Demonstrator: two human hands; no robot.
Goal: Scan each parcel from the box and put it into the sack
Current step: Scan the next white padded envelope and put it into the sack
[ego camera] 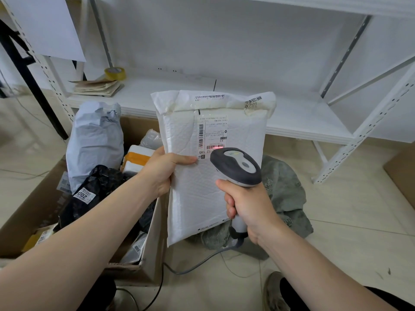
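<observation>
Left hand (pixel 161 173): mine, fingers curled behind the left edge of the white bubble mailer (pixel 202 194), thumb pressed on its front, holding it upright.
Right hand (pixel 247 207): mine, wrapped tight round the handle of a grey corded barcode scanner (pixel 235 164). Its head is over the mailer's shipping label (pixel 212 133), with a red line on the barcode.
At 9 o'clock of the mailer: open cardboard box (pixel 33 209) holding a grey poly parcel (pixel 94 140), a black poly parcel (pixel 89 194) and others.
At 4 o'clock, behind the mailer: crumpled grey-green sack (pixel 285 191) on the floor.
At 11 o'clock: yellow tape roll (pixel 115 73) on a white shelf (pixel 292 117).
</observation>
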